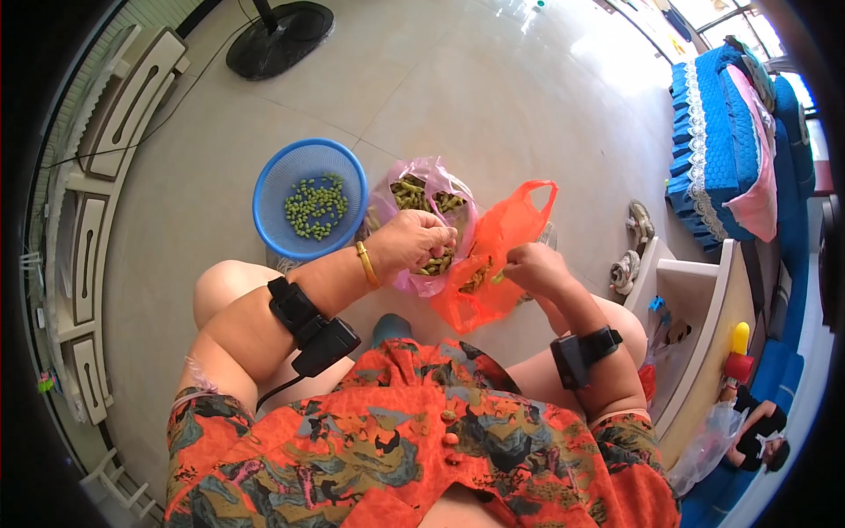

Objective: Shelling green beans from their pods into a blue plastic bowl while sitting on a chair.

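My left hand [419, 241], a gold bracelet at its wrist, is over a pink plastic bag [441, 173] filled with green bean pods [409, 193]. Its thumb and fingertips are together; whether something is between them is hidden. My right hand [538, 267] is curled over an orange-red plastic bag [505, 228], with a green pod [498, 277] poking out from its fingers. Brownish pods or shells [476, 280] lie inside that bag. Left of the pink bag, shelled green beans [317, 204] rest in a blue plastic basket [265, 232].
A white cabinet with drawers [122, 119] lines the left side. At the top stands a black round base [280, 43], a cable near it. Shoes [626, 270] and a low table [713, 297] are at right. Another person [756, 429] is on a blue sofa [782, 369].
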A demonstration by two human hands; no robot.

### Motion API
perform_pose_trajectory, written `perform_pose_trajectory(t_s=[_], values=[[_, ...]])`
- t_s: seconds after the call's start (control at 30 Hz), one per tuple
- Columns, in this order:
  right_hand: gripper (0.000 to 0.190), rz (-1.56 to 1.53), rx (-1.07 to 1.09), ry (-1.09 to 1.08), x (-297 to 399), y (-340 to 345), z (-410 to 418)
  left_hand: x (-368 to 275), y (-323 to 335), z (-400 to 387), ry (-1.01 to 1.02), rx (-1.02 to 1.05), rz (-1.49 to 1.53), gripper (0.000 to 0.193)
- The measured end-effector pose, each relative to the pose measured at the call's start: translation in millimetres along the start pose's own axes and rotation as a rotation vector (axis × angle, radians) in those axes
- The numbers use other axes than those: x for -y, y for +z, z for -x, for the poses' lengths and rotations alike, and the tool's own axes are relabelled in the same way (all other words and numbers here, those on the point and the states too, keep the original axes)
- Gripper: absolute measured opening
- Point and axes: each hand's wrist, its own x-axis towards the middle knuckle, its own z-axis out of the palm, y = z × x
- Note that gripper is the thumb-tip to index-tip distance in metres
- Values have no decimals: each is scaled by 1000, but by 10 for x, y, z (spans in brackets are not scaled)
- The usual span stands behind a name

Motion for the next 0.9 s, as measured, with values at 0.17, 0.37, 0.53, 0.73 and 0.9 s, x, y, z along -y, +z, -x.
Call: perform_pose_trajectory(t_s=[0.17,0.37,0.53,0.73,0.9], values=[[22,-303,142,5,-14,-30,-45,27,56,-25,-30,-23,-81,14],[18,-1474,363,-196,446,-337,-28,40,126,-39,13,92,41,17],[18,-1685,453,-312,642,-377,-139,-45,120,16,168,310,132,19],[21,-1791,304,-222,885,-434,-145,-93,97,87,178,145,168,14],[28,-1617,89,-255,982,-277,-247,-45,64,67,193,49,230,14]])
